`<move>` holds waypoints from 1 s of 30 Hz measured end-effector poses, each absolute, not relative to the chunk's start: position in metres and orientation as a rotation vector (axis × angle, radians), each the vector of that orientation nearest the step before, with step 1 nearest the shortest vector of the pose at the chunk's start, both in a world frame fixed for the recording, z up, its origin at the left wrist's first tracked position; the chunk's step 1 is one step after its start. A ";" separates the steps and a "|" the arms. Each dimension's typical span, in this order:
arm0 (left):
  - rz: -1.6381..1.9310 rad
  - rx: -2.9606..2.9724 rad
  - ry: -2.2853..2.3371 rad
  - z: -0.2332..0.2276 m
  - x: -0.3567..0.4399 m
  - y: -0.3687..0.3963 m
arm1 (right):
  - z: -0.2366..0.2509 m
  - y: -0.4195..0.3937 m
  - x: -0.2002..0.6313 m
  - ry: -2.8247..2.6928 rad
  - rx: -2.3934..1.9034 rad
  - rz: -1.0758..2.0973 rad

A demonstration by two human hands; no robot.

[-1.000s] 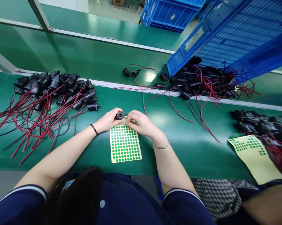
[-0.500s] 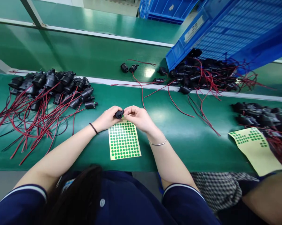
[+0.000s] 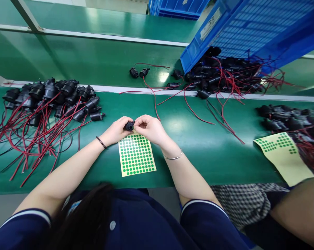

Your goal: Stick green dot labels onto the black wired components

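Since a second ago the right hand (image 3: 151,128) has come off the top edge of the sticker sheet (image 3: 136,155) and closed in on the small black part (image 3: 129,125), so that both hands now meet around it just above the sheet's far edge. The left hand (image 3: 117,129) has its fingers curled round the part from the left and grips it; the right hand's thumb and forefinger are pinched narrow against the part's right face, though whether a sticker sits between them cannot be made out. The yellow sheet of green dots lies flat on the green belt (image 3: 198,149) directly below the hands. Well to the left lies a heap of black parts with red and black wires (image 3: 47,104); beyond, to the right, more wired parts spill from a tipped blue crate (image 3: 250,31). At the far right a second, partly used sheet (image 3: 284,158) lies beside another person's arm (image 3: 300,208).
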State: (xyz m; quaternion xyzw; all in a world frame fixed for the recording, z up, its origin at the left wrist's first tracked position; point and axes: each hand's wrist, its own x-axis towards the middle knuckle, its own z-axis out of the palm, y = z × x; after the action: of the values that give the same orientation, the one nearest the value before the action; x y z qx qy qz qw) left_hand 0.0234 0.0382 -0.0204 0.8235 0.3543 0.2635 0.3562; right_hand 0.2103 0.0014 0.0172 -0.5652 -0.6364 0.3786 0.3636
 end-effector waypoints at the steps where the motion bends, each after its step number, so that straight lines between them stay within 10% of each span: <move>1: 0.680 2.127 0.918 -0.021 0.023 0.038 | 0.018 0.001 0.210 -1.646 -1.460 0.955; 30: 0.786 2.101 0.988 -0.021 0.022 0.035 | 0.013 0.000 0.195 -1.338 -1.336 1.186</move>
State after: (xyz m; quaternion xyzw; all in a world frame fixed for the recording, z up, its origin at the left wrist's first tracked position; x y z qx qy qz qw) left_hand 0.0218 0.0351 -0.0206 0.8066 0.3792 0.3016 0.3386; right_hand 0.1946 0.0004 0.0135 -0.5378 -0.5385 0.4772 0.4394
